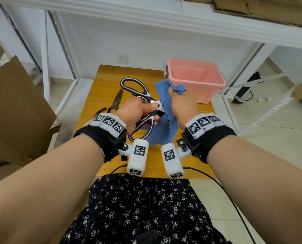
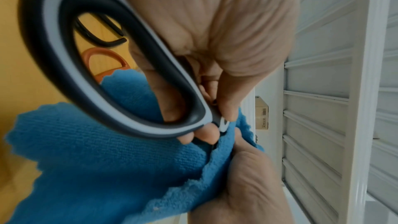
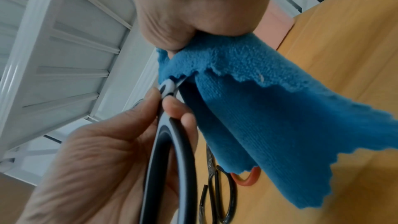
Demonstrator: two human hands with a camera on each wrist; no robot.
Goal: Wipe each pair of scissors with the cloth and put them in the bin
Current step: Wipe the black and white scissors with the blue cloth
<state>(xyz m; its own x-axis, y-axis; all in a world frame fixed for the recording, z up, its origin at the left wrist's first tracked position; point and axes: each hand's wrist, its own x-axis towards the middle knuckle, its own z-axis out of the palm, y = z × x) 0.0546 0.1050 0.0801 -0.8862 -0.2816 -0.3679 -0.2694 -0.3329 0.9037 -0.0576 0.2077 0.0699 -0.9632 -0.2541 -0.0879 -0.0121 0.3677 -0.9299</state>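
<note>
My left hand (image 1: 153,111) grips large black-and-white kitchen scissors (image 1: 134,87) near the pivot, handles spread wide, held above the wooden table (image 1: 108,78). My right hand (image 1: 180,104) is closed round a blue cloth (image 1: 166,103) that wraps the blades, so the blades are hidden. In the left wrist view one handle loop (image 2: 53,23) fills the frame over the cloth (image 2: 96,159). The right wrist view shows the right hand (image 3: 193,14) clenching the cloth (image 3: 269,108) just past the pivot. The pink bin (image 1: 215,80) stands empty at the table's far right.
Old black metal scissors (image 1: 116,101) lie on the table's left side. An orange scissor handle (image 3: 247,181) peeks from under the hanging cloth beside them. White shelf frames (image 1: 46,59) flank the table, and cardboard (image 1: 14,103) leans at the left.
</note>
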